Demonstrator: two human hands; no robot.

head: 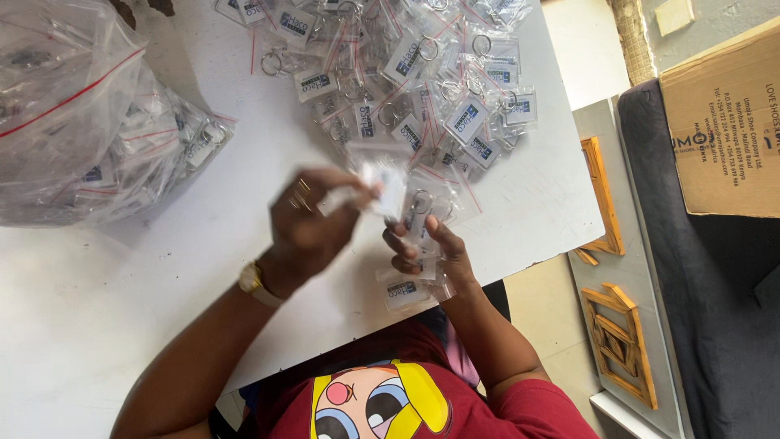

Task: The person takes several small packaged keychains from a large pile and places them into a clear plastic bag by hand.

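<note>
the left hand [313, 223] is raised just above the bench [97, 309], its fingers pinched closed on the mouth of a small clear bag [382, 185] with a red seal strip; the hand is blurred with motion, so exactly how the thumb sits on the plastic cannot be told. the right hand [429, 248] sits just beside it, nearer the bench edge, fingers curled closed around a keyring [417, 213], a clear tag with a metal ring, which looks partly inside the bag or right at its opening. to do this step well, it seems best for the left hand to keep the bag mouth stretched flat and wide while the right hand feeds the tag in square end first, so the ring does not catch on the seal strip; a light grip on thin plastic would likely avoid creasing or tearing it. one more packed keyring [404, 290] lies under the right wrist, at the very edge of the bench, and could be knocked off by a careless elbow. beyond the hands a loose heap of packed keyrings [422, 73] spreads across the far side of the white bench, close enough to reach without leaning. further left a big clear sack [73, 122] bulges with more of them. to the right, off the bench, a cardboard box [723, 130] rests on a dark seat, and wooden frames [621, 341] lie on a pale board below.
</note>
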